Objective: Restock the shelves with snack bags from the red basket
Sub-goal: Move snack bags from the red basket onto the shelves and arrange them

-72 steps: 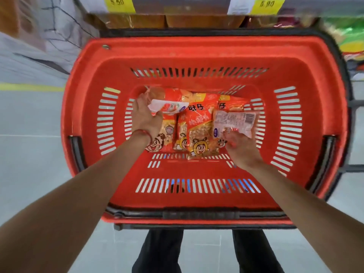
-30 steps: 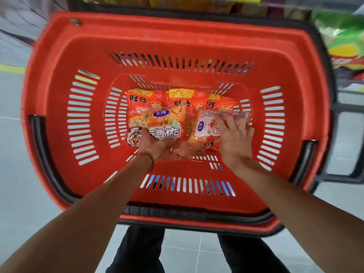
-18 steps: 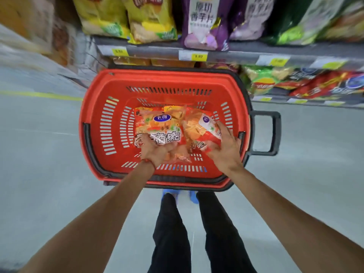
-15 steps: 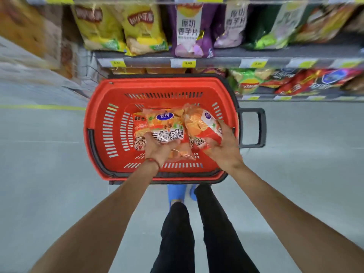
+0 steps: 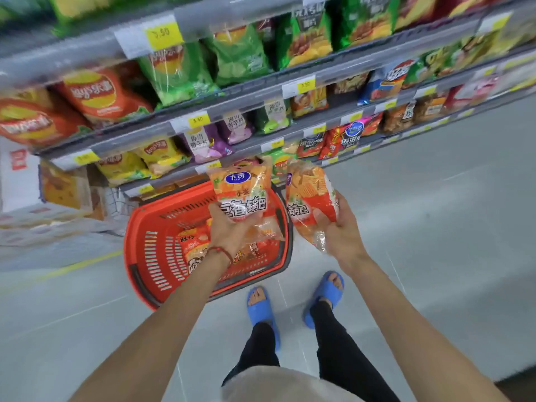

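Left hand (image 5: 229,229): fingers curled round the lower part of an orange snack bag (image 5: 242,195), held upright.
Right hand (image 5: 343,232): grips a second snack bag (image 5: 310,195) from below, at 3 o'clock of the first, apart from it.
Red basket (image 5: 139,245): on the floor (image 5: 435,227), at 7 o'clock of the left hand; remaining bags (image 5: 193,248) inside.
Shelves (image 5: 249,92): at 12 o'clock, stocked with chip bags (image 5: 177,74).

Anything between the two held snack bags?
Head view: a narrow gap only. The left bag, gripped by the left hand, and right bag, in the right hand, don't touch; the red basket rim shows behind.
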A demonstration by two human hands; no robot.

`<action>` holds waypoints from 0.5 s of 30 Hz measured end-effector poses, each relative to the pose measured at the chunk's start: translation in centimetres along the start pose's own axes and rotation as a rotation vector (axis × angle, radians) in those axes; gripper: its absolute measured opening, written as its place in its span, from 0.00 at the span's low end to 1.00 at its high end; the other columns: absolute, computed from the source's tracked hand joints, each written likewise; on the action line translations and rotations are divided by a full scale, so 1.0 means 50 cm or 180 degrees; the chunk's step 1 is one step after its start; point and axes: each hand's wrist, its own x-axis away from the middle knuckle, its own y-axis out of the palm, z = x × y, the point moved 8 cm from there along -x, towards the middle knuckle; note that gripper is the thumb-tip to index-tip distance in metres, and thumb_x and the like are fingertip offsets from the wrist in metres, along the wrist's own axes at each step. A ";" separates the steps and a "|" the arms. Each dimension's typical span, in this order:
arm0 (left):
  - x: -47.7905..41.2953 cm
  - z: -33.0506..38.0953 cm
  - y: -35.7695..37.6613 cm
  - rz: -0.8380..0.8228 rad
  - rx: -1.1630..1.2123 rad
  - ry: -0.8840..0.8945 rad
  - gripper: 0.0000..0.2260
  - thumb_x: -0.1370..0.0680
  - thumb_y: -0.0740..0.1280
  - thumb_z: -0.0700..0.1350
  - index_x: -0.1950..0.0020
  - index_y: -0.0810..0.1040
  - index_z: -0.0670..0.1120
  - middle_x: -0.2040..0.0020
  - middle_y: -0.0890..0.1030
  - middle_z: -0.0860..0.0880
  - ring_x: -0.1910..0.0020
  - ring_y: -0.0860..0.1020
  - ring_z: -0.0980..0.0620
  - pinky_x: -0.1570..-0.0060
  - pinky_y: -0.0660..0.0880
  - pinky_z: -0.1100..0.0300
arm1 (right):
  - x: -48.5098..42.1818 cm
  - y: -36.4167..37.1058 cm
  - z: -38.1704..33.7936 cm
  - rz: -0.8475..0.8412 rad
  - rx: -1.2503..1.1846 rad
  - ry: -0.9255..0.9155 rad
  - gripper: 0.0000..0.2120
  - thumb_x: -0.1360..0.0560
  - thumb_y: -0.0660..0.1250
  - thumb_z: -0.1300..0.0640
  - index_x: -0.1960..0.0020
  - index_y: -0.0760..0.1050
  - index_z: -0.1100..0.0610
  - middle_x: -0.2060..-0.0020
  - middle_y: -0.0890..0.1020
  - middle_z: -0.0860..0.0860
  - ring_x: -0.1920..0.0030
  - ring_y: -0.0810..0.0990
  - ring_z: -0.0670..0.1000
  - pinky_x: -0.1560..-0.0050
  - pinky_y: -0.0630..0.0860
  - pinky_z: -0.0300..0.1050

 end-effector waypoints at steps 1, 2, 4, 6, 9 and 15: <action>0.007 0.027 0.019 -0.0054 -0.0021 0.0072 0.34 0.31 0.80 0.48 0.40 0.58 0.50 0.50 0.72 0.59 0.46 0.74 0.53 0.46 0.69 0.59 | 0.005 -0.021 -0.020 0.0027 0.0009 -0.0064 0.22 0.18 0.64 0.68 0.26 0.66 0.59 0.42 0.82 0.56 0.48 0.86 0.54 0.53 0.86 0.52; 0.018 0.060 0.050 -0.0126 -0.0036 0.0175 0.34 0.32 0.81 0.47 0.40 0.59 0.50 0.50 0.73 0.59 0.46 0.75 0.53 0.46 0.71 0.58 | 0.013 -0.055 -0.048 0.0091 0.0073 -0.0168 0.22 0.18 0.65 0.67 0.26 0.67 0.59 0.41 0.82 0.56 0.47 0.86 0.53 0.51 0.86 0.52; 0.043 0.120 0.109 -0.0194 -0.0056 0.0374 0.35 0.35 0.82 0.48 0.38 0.62 0.50 0.47 0.78 0.56 0.48 0.79 0.54 0.50 0.78 0.57 | 0.028 -0.126 -0.103 0.0228 0.0176 -0.0370 0.21 0.19 0.67 0.64 0.28 0.68 0.60 0.42 0.83 0.55 0.49 0.86 0.46 0.54 0.85 0.43; 0.065 0.180 0.178 -0.0212 -0.0069 0.0629 0.35 0.35 0.82 0.46 0.36 0.64 0.49 0.46 0.80 0.55 0.49 0.80 0.59 0.55 0.77 0.66 | 0.036 -0.204 -0.148 0.0335 0.0162 -0.0512 0.20 0.19 0.67 0.62 0.28 0.69 0.61 0.43 0.83 0.54 0.49 0.86 0.45 0.54 0.81 0.37; 0.103 0.268 0.295 -0.0255 -0.0159 0.0870 0.35 0.34 0.82 0.46 0.36 0.65 0.46 0.46 0.80 0.56 0.49 0.79 0.63 0.51 0.75 0.67 | 0.040 -0.332 -0.214 0.0417 0.0025 -0.0603 0.20 0.19 0.68 0.60 0.28 0.70 0.57 0.44 0.85 0.50 0.47 0.86 0.46 0.51 0.81 0.37; 0.167 0.422 0.560 -0.0431 -0.0295 0.1233 0.36 0.38 0.84 0.47 0.38 0.66 0.46 0.47 0.80 0.54 0.50 0.79 0.61 0.52 0.73 0.68 | 0.036 -0.596 -0.343 0.0545 -0.0153 -0.0772 0.20 0.19 0.69 0.57 0.28 0.71 0.56 0.41 0.85 0.53 0.43 0.86 0.53 0.42 0.83 0.50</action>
